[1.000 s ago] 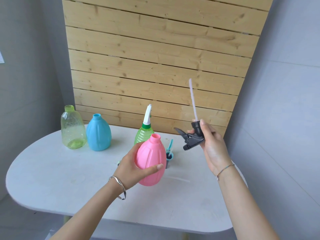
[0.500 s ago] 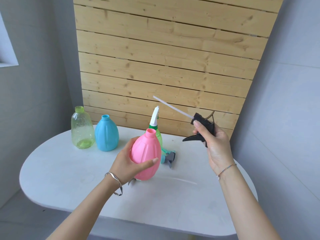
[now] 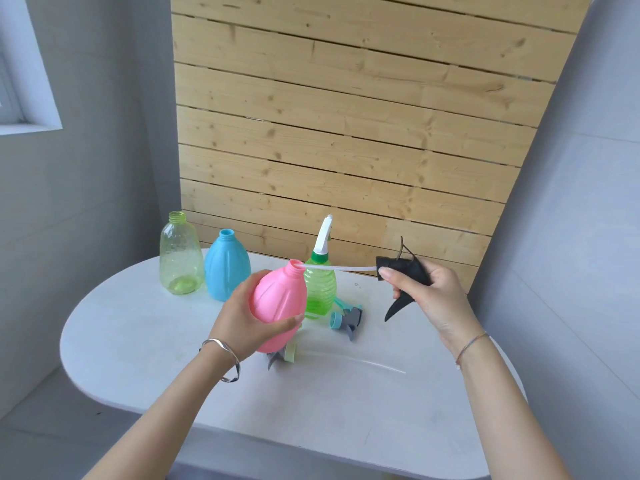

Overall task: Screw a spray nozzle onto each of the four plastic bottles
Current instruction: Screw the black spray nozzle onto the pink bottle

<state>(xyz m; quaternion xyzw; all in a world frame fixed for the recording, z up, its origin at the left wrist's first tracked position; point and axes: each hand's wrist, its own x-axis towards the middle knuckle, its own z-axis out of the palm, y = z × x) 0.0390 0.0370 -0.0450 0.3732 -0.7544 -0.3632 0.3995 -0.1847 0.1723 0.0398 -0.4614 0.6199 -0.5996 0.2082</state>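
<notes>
You hold the pink bottle (image 3: 277, 306) tilted above the table (image 3: 138, 341), your left hand (image 3: 247, 323) wrapped around its belly. Your right hand (image 3: 429, 296) pinches the black spray nozzle (image 3: 403, 271); its thin dip tube (image 3: 341, 268) reaches the open neck. The tube may bend and miss if you push at an angle. Half a second ago it pointed higher, away from the neck.
</notes>
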